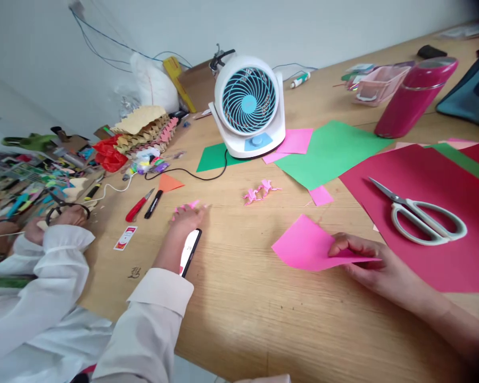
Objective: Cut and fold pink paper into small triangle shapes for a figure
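My right hand [367, 263] pinches the edge of a bright pink square of paper [301, 244], whose near side bends upward above the table. Over on the left, my left hand [187, 218] reaches across the table with its fingers spread and resting by a small pink paper piece [192, 204], mostly covered by them. Under that forearm lies a phone [189, 250] with a lit screen, partly hidden. Two crumpled pink paper shapes [258, 192] sit between my hands, farther back. Scissors [419, 213] with white handles rest on dark red paper [387, 175] beyond my right hand.
A white fan [249, 103] stands at the back, near green paper [331, 149]. A magenta bottle [417, 98] and a pink basket [383, 84] are at right. A red craft knife [139, 206] and black marker [154, 204] lie left. A co-worker's hand [69, 215] holds dark-handled scissors.
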Action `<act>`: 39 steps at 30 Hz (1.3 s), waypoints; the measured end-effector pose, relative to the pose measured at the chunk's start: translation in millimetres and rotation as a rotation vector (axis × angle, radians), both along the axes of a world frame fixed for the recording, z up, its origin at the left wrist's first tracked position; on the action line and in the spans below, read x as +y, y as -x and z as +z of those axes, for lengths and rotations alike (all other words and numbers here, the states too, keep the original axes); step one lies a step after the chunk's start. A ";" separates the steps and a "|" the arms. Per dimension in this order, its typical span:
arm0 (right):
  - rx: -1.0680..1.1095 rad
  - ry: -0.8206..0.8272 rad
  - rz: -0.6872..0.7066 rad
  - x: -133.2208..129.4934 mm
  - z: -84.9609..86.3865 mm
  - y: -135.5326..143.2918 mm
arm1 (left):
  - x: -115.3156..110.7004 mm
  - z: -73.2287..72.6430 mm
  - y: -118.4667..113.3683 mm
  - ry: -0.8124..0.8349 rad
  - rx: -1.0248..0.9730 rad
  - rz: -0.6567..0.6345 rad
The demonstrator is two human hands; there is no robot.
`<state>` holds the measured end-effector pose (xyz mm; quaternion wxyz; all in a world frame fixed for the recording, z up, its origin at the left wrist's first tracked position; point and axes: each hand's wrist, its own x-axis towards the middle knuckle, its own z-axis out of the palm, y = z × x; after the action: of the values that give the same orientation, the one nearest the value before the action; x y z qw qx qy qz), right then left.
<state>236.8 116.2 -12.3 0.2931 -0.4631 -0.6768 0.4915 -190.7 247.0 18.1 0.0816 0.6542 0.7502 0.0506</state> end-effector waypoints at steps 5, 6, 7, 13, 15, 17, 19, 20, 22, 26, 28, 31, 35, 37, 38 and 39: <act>0.008 -0.002 -0.020 -0.9 4.0 1.3 | -8.3 -8.1 -61.8 0.140 0.096 0.081; 0.010 -0.005 -0.029 -1.0 5.2 1.7 | -14.0 -8.3 -77.4 0.162 0.104 0.039; 0.015 -0.007 -0.036 -1.1 6.5 2.2 | -21.5 -8.2 -92.5 0.193 0.141 -0.035; 0.105 0.003 -0.040 -0.4 14.9 5.6 | -87.0 -5.9 -154.9 0.190 0.046 -0.377; 0.153 0.009 -0.044 -0.7 16.4 6.1 | -102.7 -4.2 -162.6 0.158 -0.024 -0.429; 0.193 0.038 -0.045 -1.2 16.3 6.4 | -112.3 -1.5 -165.5 0.093 -0.074 -0.444; 0.241 0.064 -0.059 -1.1 15.1 6.4 | -118.2 2.3 -166.0 0.042 -0.099 -0.461; 0.264 0.064 -0.066 -0.8 14.4 6.0 | -120.7 4.4 -166.2 0.033 -0.107 -0.482; 0.294 0.037 -0.072 0.2 14.3 3.4 | -125.2 8.4 -167.5 0.044 -0.119 -0.539; 0.270 0.001 -0.047 2.1 22.5 -10.3 | -130.1 12.7 -177.3 0.059 -0.125 -0.622; 0.273 -0.016 -0.097 2.4 28.7 -18.6 | -127.8 11.7 -185.3 0.054 -0.120 -0.649; 0.308 -0.068 -0.209 2.4 33.7 -27.5 | -117.7 6.7 -197.7 0.044 -0.117 -0.660; 0.313 -0.073 -0.248 1.9 31.5 -32.8 | -101.3 -0.7 -207.9 0.029 -0.120 -0.601; 0.316 -0.059 -0.265 2.1 28.9 -35.0 | -95.7 -0.8 -208.3 -0.005 -0.168 -0.579; 0.323 -0.048 -0.279 2.5 27.5 -36.0 | -93.6 0.3 -207.5 -0.046 -0.217 -0.569; 0.334 -0.038 -0.294 3.1 25.9 -36.8 | -91.8 2.2 -206.4 -0.098 -0.289 -0.562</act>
<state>273.6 119.3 13.6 0.4784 -0.4635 -0.5531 0.5005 15.7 155.2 20.3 0.1664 0.8249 0.5176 0.1547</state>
